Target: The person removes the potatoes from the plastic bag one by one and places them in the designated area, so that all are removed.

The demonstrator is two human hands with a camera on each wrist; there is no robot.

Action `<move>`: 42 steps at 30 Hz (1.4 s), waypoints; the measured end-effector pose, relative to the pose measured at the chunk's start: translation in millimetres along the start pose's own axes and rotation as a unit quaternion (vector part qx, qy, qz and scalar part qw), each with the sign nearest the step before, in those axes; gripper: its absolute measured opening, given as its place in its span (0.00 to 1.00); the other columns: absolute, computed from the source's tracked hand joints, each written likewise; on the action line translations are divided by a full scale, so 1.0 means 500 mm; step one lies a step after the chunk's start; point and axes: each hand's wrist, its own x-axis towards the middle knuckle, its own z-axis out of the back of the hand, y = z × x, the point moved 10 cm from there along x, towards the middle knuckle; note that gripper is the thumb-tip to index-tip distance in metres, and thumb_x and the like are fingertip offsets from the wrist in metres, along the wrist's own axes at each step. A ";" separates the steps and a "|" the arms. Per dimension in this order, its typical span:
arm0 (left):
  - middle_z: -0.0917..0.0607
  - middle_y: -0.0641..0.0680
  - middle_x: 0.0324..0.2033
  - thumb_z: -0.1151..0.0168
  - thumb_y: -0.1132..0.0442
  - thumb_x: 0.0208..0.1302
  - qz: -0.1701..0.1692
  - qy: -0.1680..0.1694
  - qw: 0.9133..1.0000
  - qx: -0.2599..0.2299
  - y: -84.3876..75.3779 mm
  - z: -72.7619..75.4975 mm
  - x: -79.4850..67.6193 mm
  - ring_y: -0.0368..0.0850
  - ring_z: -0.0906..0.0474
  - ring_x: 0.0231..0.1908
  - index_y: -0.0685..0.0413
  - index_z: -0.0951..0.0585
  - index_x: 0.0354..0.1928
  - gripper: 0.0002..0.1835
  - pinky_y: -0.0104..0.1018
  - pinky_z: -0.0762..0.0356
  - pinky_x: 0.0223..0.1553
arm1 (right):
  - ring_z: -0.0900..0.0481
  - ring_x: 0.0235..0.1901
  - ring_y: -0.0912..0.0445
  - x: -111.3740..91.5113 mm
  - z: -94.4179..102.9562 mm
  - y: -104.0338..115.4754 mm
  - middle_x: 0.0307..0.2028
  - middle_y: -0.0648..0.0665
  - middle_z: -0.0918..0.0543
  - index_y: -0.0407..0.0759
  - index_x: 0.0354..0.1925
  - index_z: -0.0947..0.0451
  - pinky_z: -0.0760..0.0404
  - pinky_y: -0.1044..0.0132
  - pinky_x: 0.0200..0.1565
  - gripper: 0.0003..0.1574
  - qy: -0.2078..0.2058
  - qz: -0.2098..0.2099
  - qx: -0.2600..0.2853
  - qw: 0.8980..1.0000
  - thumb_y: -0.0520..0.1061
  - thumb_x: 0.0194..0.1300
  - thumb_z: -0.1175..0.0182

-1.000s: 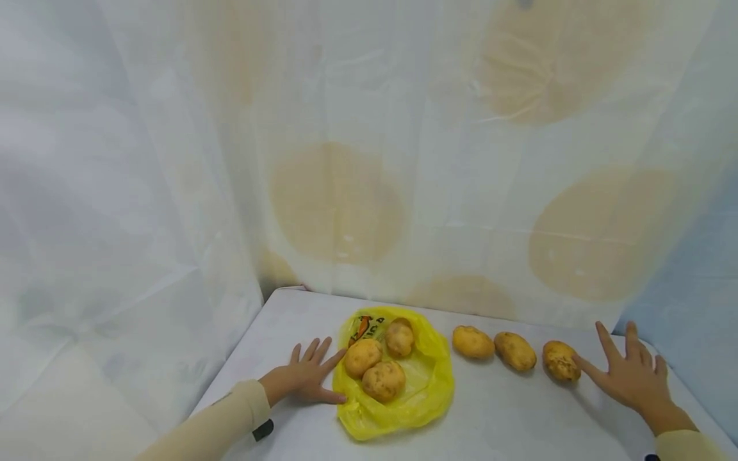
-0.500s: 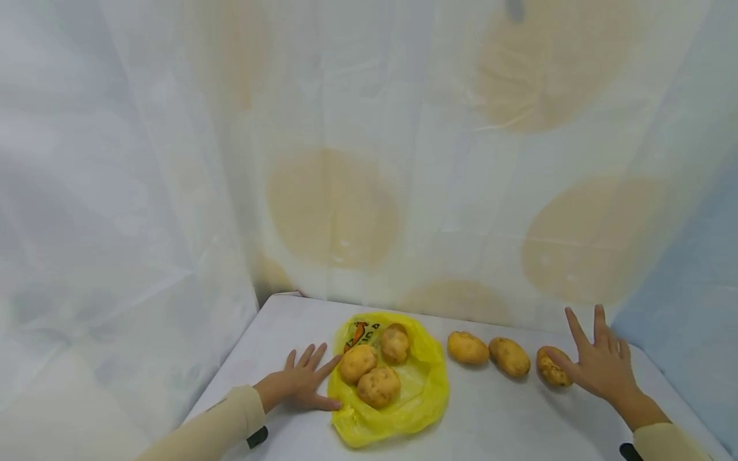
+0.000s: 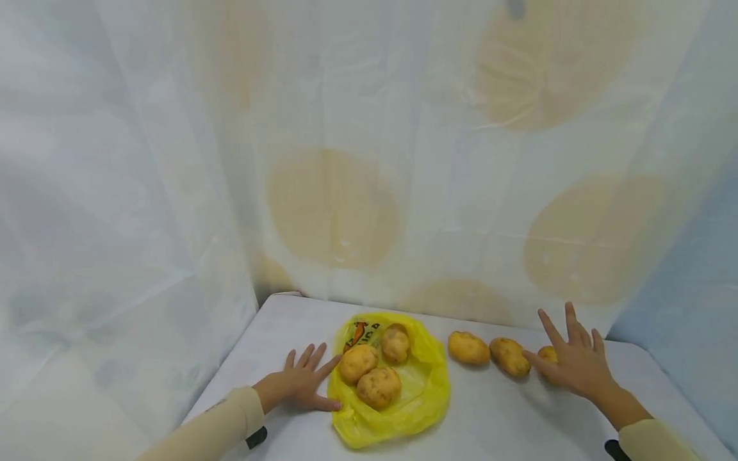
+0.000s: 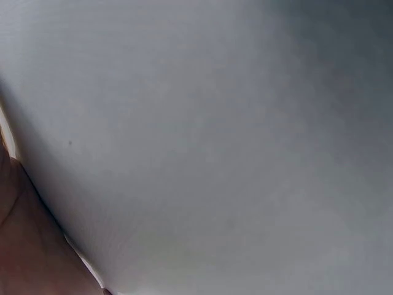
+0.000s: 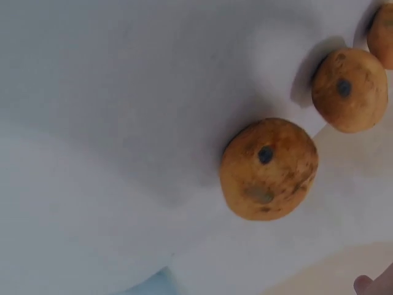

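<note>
My left hand (image 3: pixel 301 382) lies spread on the table, its thumb and index fingertip right at the edge of a yellow plastic bag (image 3: pixel 423 410). Three potatoes rest on the opened-out bag, one of them a potato (image 3: pixel 378 387) at the front. To the right, a row of three more potatoes stretches along the table: a left potato (image 3: pixel 468 348), a middle potato (image 3: pixel 510 357) and a right potato (image 5: pixel 269 175). Over the right one is my right hand (image 3: pixel 579 368), fingers spread and holding nothing. It partly hides that potato in the head view.
The table (image 3: pixel 484 416) has a white cover. Behind it hangs a pale curtain (image 3: pixel 438 211) with tan circles, and whitish sheeting (image 3: pixel 127 256) closes the left side. Bluish sheeting (image 3: pixel 692 301) stands at the right. The left wrist view shows mostly table cover.
My right hand has moved left from beside the right potato to over it, fingers still spread. The left hand, bag and potatoes stay in place; the head view shifted slightly.
</note>
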 end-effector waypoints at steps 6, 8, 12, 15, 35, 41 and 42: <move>0.58 0.59 0.79 0.54 0.13 0.46 0.003 0.001 1.000 0.011 0.009 0.009 -0.001 0.64 0.60 0.77 0.31 0.51 0.78 0.59 0.72 0.64 0.70 | 0.48 0.67 0.23 0.017 -0.012 0.059 0.76 0.30 0.75 0.57 0.79 0.63 0.63 0.22 0.64 0.61 -0.005 0.036 0.004 0.999 0.74 0.63 0.45; 0.58 0.58 0.79 0.54 0.13 0.46 0.002 0.005 1.000 0.009 0.006 0.005 -0.003 0.64 0.60 0.77 0.31 0.52 0.78 0.59 0.72 0.63 0.70 | 0.47 0.67 0.26 0.014 -0.011 0.080 0.77 0.30 0.72 0.56 0.79 0.61 0.60 0.23 0.64 0.61 -0.013 0.053 0.000 0.999 0.73 0.62 0.43; 0.58 0.59 0.79 0.54 0.13 0.47 -0.004 0.010 1.000 -0.001 -0.004 0.003 -0.005 0.65 0.61 0.77 0.31 0.52 0.78 0.59 0.72 0.65 0.70 | 0.44 0.67 0.28 0.012 0.005 0.121 0.77 0.30 0.68 0.53 0.78 0.55 0.55 0.24 0.64 0.60 -0.020 0.077 -0.008 0.997 0.73 0.61 0.41; 0.59 0.59 0.79 0.55 0.12 0.46 -0.004 0.008 1.000 -0.002 -0.004 0.007 -0.003 0.65 0.62 0.77 0.31 0.53 0.79 0.60 0.72 0.66 0.70 | 0.43 0.67 0.28 0.018 0.012 0.144 0.78 0.32 0.71 0.53 0.78 0.55 0.54 0.25 0.65 0.60 -0.011 0.084 -0.009 0.996 0.73 0.61 0.42; 0.58 0.59 0.79 0.54 0.13 0.47 0.004 0.006 1.000 -0.005 -0.002 -0.006 -0.003 0.65 0.61 0.77 0.31 0.51 0.78 0.59 0.72 0.65 0.70 | 0.43 0.70 0.30 0.039 -0.012 0.241 0.79 0.35 0.69 0.59 0.79 0.55 0.52 0.25 0.66 0.61 -0.007 0.134 -0.017 0.991 0.76 0.58 0.41; 0.58 0.59 0.79 0.54 0.14 0.47 -0.005 -0.003 1.000 0.002 -0.006 0.004 -0.006 0.64 0.60 0.77 0.32 0.51 0.78 0.59 0.72 0.63 0.70 | 0.38 0.67 0.29 0.036 -0.010 0.270 0.79 0.33 0.65 0.57 0.78 0.50 0.48 0.26 0.65 0.60 -0.025 0.157 -0.006 0.987 0.76 0.57 0.40; 0.58 0.59 0.79 0.54 0.14 0.47 -0.006 -0.003 1.000 0.001 -0.007 0.005 -0.006 0.64 0.60 0.77 0.32 0.51 0.78 0.59 0.72 0.63 0.70 | 0.37 0.67 0.29 0.037 -0.011 0.273 0.79 0.34 0.66 0.57 0.78 0.50 0.48 0.26 0.65 0.59 -0.025 0.161 -0.005 0.987 0.75 0.58 0.40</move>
